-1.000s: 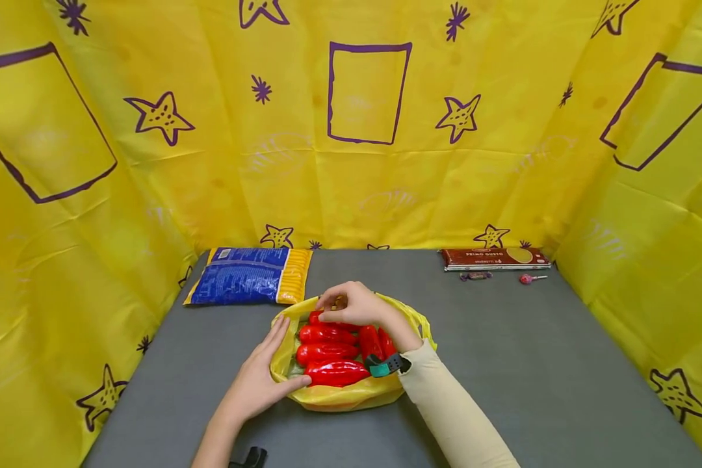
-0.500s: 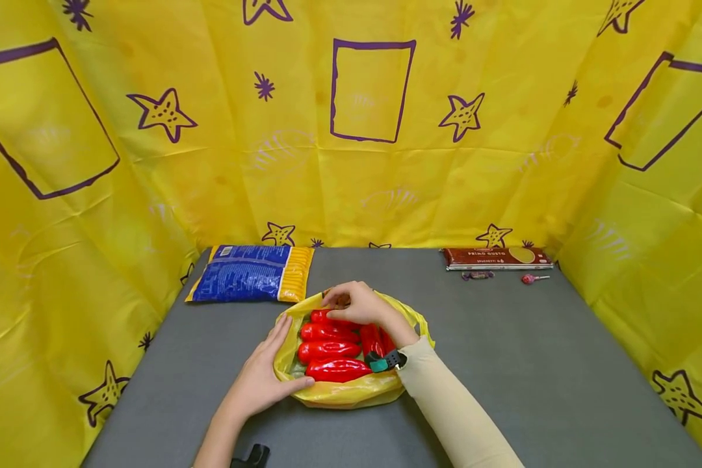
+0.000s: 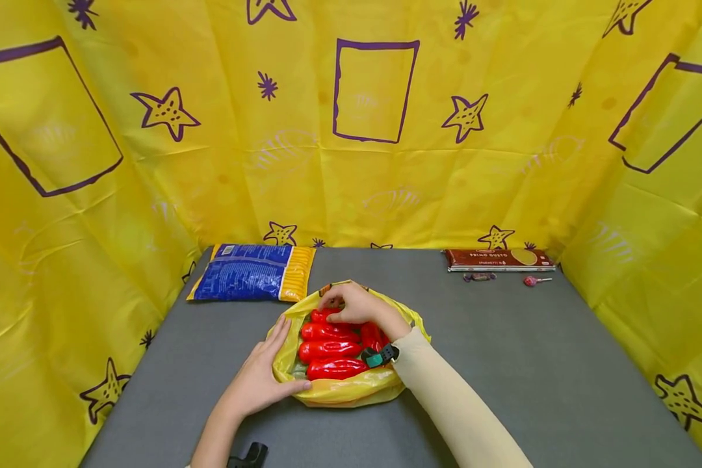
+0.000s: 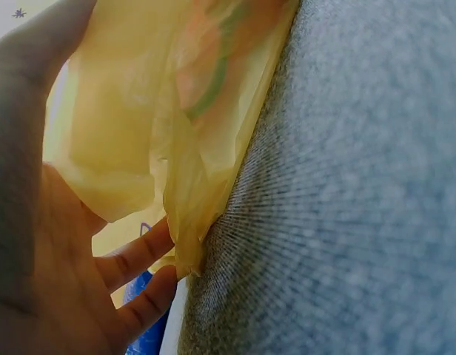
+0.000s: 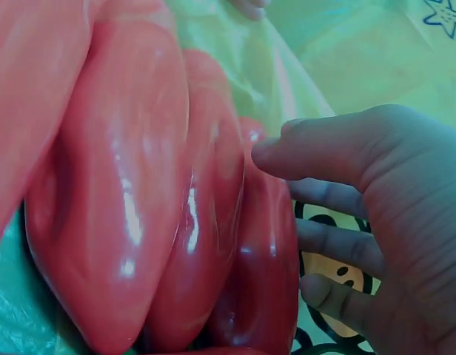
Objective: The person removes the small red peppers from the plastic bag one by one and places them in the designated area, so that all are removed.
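Note:
A yellow plastic bag (image 3: 351,394) sits on the grey table with its mouth rolled wide around several glossy red peppers (image 3: 330,351). My left hand (image 3: 261,377) rests against the bag's left side, fingers long and spread, thumb at the near rim. In the left wrist view its fingertips (image 4: 165,281) touch the thin bag wall. Inside the bag, my right hand (image 3: 353,304) curls at the farthest red pepper (image 5: 261,251). The thumb lies on top of it, and the other fingers (image 5: 339,248) are between it and the bag wall. The wrist strap hides part of the right-hand peppers.
A blue and yellow packet (image 3: 248,273) lies at the back left. At the back right are a brown spaghetti pack (image 3: 500,260), a wrapped candy (image 3: 480,277) and a lollipop (image 3: 532,281). Yellow printed cloth (image 3: 380,188) walls the table's back and sides.
The right wrist and sleeve have shifted slightly left while the right hand stays at the far pepper. A bit more of the bag's far rim shows. The left hand is nearly still.

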Demonstrator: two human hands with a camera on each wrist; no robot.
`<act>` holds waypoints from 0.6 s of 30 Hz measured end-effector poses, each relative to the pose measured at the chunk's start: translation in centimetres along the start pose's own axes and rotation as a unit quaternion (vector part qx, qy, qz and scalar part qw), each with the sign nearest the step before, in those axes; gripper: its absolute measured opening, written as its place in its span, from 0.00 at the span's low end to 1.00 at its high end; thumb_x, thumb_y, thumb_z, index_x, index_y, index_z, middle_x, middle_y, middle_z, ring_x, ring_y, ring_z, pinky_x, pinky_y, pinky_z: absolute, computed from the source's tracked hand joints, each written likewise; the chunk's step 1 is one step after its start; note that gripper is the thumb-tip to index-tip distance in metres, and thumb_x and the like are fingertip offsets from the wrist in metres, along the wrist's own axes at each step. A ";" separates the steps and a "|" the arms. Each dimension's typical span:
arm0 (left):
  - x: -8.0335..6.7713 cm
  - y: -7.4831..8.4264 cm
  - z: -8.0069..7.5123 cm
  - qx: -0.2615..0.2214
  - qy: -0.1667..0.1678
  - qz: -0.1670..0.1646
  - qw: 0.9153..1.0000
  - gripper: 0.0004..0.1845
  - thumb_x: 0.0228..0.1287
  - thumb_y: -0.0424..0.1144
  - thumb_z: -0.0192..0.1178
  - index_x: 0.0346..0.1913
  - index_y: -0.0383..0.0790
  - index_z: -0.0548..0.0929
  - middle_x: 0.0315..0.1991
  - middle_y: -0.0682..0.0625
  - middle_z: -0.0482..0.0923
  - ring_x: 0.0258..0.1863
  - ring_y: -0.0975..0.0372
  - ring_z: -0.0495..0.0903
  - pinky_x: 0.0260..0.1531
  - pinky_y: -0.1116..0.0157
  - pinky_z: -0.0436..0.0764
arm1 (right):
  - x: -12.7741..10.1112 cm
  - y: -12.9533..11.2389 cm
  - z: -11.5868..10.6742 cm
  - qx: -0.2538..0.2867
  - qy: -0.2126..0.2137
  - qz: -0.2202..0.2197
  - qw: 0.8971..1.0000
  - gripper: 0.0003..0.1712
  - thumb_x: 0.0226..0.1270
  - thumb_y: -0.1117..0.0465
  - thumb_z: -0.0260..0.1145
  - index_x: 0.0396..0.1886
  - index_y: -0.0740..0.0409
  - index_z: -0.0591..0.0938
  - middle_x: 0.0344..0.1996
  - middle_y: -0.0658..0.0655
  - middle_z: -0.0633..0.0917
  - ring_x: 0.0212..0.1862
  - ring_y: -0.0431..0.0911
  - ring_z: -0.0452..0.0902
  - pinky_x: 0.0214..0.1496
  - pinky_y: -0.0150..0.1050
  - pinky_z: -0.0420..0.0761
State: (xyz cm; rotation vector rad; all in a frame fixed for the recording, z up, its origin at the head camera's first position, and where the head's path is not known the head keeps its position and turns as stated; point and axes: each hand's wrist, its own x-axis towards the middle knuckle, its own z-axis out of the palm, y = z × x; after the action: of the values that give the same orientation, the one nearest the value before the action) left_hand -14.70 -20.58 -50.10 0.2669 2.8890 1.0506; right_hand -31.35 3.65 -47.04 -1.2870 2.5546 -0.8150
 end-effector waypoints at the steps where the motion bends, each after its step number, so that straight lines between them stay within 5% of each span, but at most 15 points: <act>1: 0.0 0.0 0.0 0.004 -0.003 -0.002 1.000 0.69 0.49 0.74 0.75 0.88 0.53 0.49 0.88 0.54 0.43 0.71 0.45 0.68 0.65 0.33 0.73 | 0.1 0.0 0.0 -0.004 -0.006 0.000 1.000 0.13 0.67 0.63 0.76 0.50 0.52 0.91 0.46 0.50 0.90 0.45 0.43 0.82 0.51 0.35 0.82; 10: 0.0 -0.2 0.1 0.015 -0.010 -0.004 1.000 0.69 0.49 0.74 0.75 0.88 0.51 0.49 0.88 0.53 0.42 0.75 0.35 0.64 0.68 0.29 0.67 | 0.9 0.2 -0.1 -0.048 -0.045 -0.025 0.998 0.21 0.65 0.62 0.76 0.58 0.50 0.89 0.50 0.50 0.90 0.48 0.44 0.82 0.54 0.36 0.81; 18: -0.1 -0.1 0.1 0.001 -0.022 -0.010 1.000 0.69 0.50 0.74 0.75 0.88 0.52 0.49 0.89 0.53 0.40 0.78 0.25 0.53 0.71 0.24 0.56 | 1.2 0.6 -0.3 -0.042 -0.106 0.000 0.993 0.27 0.67 0.62 0.71 0.66 0.45 0.86 0.59 0.50 0.87 0.55 0.44 0.79 0.65 0.40 0.78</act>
State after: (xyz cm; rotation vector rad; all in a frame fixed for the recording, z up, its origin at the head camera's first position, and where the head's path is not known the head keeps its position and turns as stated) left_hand -14.63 -20.60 -50.28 0.2576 2.8484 1.0270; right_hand -32.60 3.15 -47.04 -1.3198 2.4431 -0.5428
